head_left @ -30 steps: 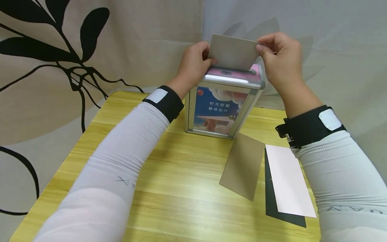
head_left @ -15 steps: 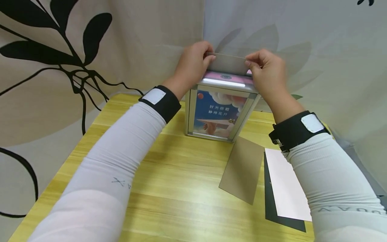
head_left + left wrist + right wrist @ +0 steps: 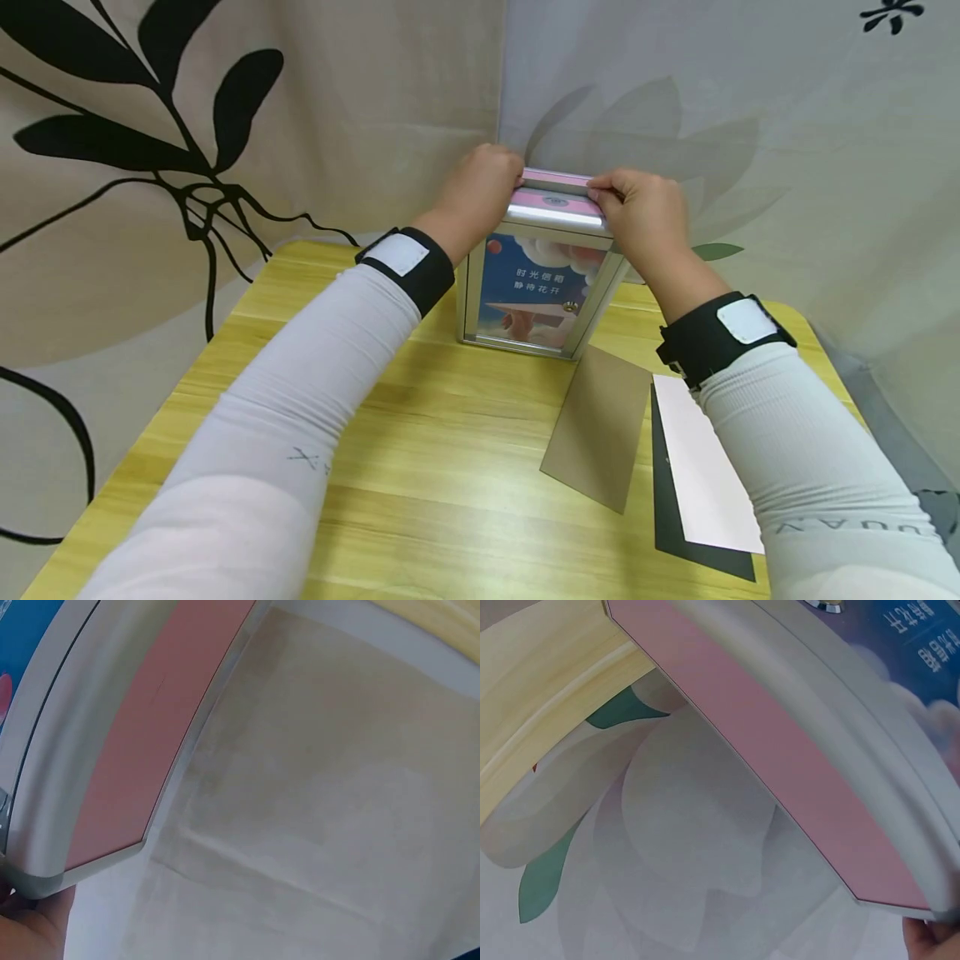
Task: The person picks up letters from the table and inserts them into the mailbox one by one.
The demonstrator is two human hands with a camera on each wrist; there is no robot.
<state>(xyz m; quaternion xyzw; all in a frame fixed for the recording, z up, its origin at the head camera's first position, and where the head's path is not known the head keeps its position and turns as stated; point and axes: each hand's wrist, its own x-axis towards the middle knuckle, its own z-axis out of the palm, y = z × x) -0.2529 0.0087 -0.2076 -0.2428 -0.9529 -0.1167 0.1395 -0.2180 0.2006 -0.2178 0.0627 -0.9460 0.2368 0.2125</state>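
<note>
A: Quick pass, near to far. Head view first, what's closest to you?

B: On the wooden table (image 3: pixel 420 467), near right: a brown card (image 3: pixel 597 436), and just right of it a white sheet (image 3: pixel 705 475) lying on a black sheet (image 3: pixel 663 500). Your right sleeve covers part of the white one. The wrist views show none of these.

A: Then the box?

B: Metal letter box (image 3: pixel 542 275) stands upright at the far middle of the table, picture panel facing you. Its pink top (image 3: pixel 557 190) sits between your hands.

A: Hands?

B: Your left hand (image 3: pixel 480 185) is at the top's left end, your right hand (image 3: pixel 641 212) at its right end, fingers of both curled onto the top's edges, so gripping the box top on both sides. Whether anything thin is pinched there too, I can't tell.

A: What do the wrist views add?

B: Left wrist: the pink strip (image 3: pixel 150 742) close up with the grey rounded rim (image 3: pixel 79 712) beside it, a bit of hand at the lower left corner, curtain behind. Right wrist: the same pink top (image 3: pixel 772 757), the blue printed front (image 3: pixel 922 645), a fingertip at the lower right corner, and the table's far edge (image 3: pixel 547 750) against the flower-print curtain (image 3: pixel 667 847).

A: Anything inside the box?

B: Can't tell, no view looks inside.
</note>
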